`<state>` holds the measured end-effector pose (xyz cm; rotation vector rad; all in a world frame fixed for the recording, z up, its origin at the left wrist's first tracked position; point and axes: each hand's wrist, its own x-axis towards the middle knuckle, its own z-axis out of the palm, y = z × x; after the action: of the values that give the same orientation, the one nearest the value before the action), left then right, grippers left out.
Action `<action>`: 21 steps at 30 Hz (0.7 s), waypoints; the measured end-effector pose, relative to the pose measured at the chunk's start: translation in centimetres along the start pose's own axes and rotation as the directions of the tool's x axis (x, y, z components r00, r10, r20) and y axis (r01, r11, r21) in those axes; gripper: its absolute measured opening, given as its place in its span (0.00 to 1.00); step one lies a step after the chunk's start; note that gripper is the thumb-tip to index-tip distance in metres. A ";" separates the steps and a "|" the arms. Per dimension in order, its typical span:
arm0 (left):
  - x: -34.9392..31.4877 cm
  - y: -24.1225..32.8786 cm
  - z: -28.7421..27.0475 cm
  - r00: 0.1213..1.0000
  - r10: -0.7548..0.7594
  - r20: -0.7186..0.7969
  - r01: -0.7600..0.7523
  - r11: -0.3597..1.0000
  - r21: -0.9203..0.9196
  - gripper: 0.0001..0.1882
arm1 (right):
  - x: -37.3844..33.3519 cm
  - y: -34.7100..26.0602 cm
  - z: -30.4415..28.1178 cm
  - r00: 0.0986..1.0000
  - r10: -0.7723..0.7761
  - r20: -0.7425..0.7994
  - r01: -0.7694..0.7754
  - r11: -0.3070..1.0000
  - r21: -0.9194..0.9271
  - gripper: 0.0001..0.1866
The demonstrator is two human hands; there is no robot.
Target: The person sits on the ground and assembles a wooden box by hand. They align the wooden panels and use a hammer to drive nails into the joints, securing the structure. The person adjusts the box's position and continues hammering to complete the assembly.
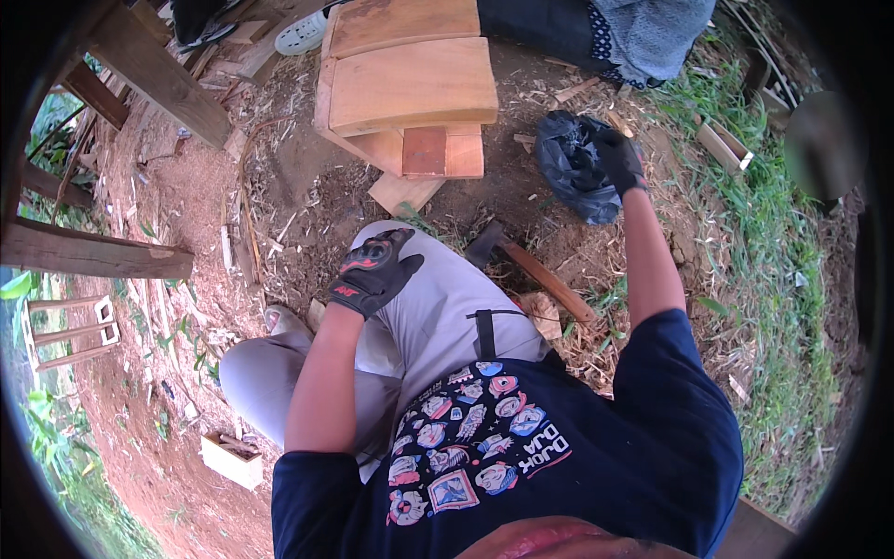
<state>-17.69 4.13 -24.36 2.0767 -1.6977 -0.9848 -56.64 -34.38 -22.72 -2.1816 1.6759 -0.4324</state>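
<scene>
I watch the person's gloved right hand [622, 160] at the mouth of a black plastic bag [570, 168] on the ground, its fingers too dark for me to make out. The left hand [374, 267], also gloved, lies on a grey trouser leg [442, 303]. Between the leg and the bag I see an axe [548, 279] with a wooden handle. Ahead stands a wooden structure [410, 84] of curved planks, and an open wooden box [724, 147] sits in the grass to the right.

A brown squared wooden beam [98, 253] juts from the left edge, above a pale slatted rack [70, 333], probably wooden; a pale, open-topped box [230, 465] sits lower left.
</scene>
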 end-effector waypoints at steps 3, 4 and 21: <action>-0.7 -0.3 -1.2 0.997 -0.077 0.022 0.076 0.996 0.049 0.37 | 2.7 -2.7 1.6 0.991 0.006 0.132 0.035 0.953 -0.300 0.24; -0.7 -0.2 -1.5 0.996 -0.089 0.023 0.087 0.993 0.076 0.37 | 3.3 -2.7 2.7 0.991 0.032 0.131 0.017 0.936 -0.351 0.27; -0.7 -1.9 -1.4 0.974 -0.213 -0.076 0.224 0.960 0.171 0.35 | 3.3 4.5 3.7 0.967 0.234 0.096 -0.237 0.700 0.673 0.16</action>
<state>-15.39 5.03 -24.31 2.4270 -1.6067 -0.8505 -58.02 -38.27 -27.97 -1.4009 1.4447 -0.8185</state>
